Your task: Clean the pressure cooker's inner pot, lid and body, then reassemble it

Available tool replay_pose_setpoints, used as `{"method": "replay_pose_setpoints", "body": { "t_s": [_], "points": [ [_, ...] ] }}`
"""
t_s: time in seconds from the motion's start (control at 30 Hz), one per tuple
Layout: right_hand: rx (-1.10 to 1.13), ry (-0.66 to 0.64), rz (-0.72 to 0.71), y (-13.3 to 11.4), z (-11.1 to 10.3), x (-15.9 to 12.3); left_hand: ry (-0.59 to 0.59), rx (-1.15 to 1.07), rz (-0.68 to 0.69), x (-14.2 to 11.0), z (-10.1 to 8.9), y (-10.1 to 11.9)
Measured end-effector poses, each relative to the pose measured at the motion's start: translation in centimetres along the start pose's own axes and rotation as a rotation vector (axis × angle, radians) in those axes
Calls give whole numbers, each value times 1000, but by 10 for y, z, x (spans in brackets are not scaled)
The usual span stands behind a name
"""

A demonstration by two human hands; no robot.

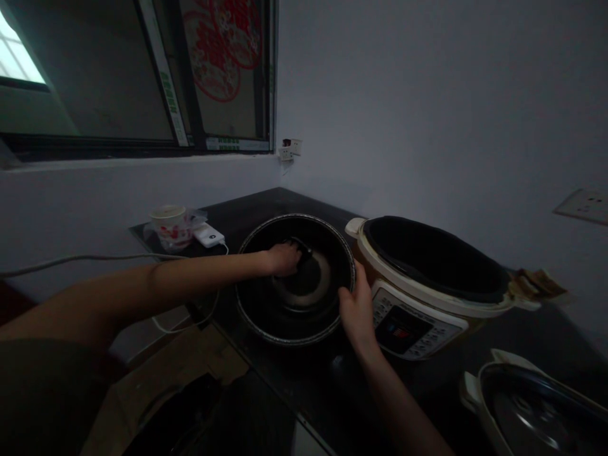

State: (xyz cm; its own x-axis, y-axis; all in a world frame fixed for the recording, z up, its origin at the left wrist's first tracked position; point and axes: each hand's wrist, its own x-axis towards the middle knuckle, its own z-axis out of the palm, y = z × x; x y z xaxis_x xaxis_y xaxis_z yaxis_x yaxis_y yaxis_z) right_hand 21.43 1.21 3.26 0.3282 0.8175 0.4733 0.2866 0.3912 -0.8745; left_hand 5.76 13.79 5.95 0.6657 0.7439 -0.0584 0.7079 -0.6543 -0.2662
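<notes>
A round black inner pot (295, 343) with a pale, worn rim sits on the dark countertop. My left hand (285, 258) reaches down inside it, fingers curled over a small dark thing (304, 247) against the pot's inner wall or floor; its kind is too dim to tell. A light ring of liquid or sheen shows on the pot's bottom. On the right side, my right hand (357, 305) grips the rim, thumb over the near inner edge and fingers outside. Close by that hand stands a white and brown electric cooker (420, 323), lidless, with a dark interior.
A cooker lid (532, 411) lies at the lower right. Behind my left arm are a paper cup in plastic (171, 227) and a white power bank (209, 235) with a cable. Walls, a window and sockets (291, 149) bound the counter (280, 199).
</notes>
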Motion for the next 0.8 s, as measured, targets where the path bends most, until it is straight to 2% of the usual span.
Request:
{"method": "replay_pose_setpoints", "body": {
  "t_s": [0.13, 0.27, 0.33, 0.43, 0.6, 0.8],
  "points": [
    [-2, 10, 24, 1, 0, 1, -100, -29, 54, -15, 16, 4],
    [2, 15, 30, 1, 0, 1, -180, -59, 168, -34, 34, 28],
    [6, 15, 28, 0, 0, 1, -222, -67, 244, -41, 38, 43],
    [21, 8, 12, -1, 1, -1, -255, -76, 345, -43, 33, 61],
    [3, -2, -35, -3, 2, -3, -181, -101, 415, -28, 10, 77],
    [-4, -7, -47, 0, 0, -4, 8, -81, 340, 7, -7, 72]
  ]
}}
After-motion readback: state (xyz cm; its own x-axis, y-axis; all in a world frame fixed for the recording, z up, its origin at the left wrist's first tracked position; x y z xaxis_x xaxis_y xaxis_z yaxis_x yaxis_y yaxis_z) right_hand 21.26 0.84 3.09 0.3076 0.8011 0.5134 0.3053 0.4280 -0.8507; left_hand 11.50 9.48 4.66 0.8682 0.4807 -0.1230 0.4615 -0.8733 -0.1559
